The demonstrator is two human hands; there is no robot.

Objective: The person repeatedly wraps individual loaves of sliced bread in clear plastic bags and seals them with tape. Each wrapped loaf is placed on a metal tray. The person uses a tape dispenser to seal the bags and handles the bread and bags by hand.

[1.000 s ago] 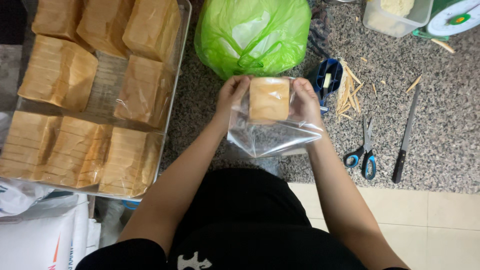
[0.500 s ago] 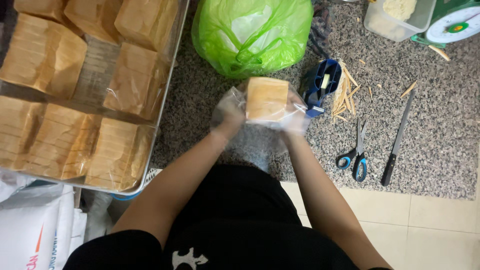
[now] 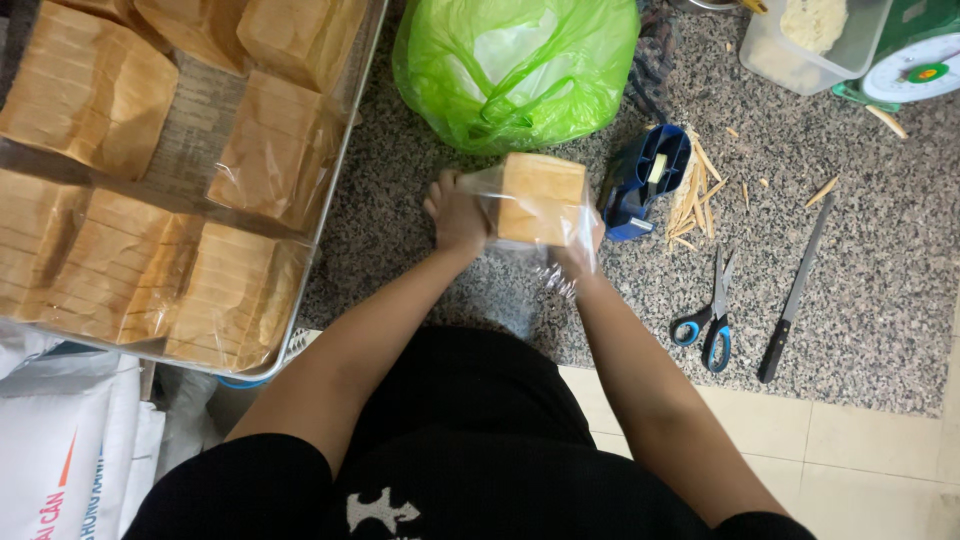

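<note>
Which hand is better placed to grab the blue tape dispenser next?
Right, probably. The right hand grips the bagged loaf on the side facing the blue tape dispenser, just beside it. The left hand holds the loaf's far side, with the loaf between it and the dispenser.

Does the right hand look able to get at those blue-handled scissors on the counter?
Probably yes. The scissors lie in the open on the granite counter, just right of the right hand, with nothing between them. But that hand is busy gripping the bagged bread loaf and would have to let go first.
</note>
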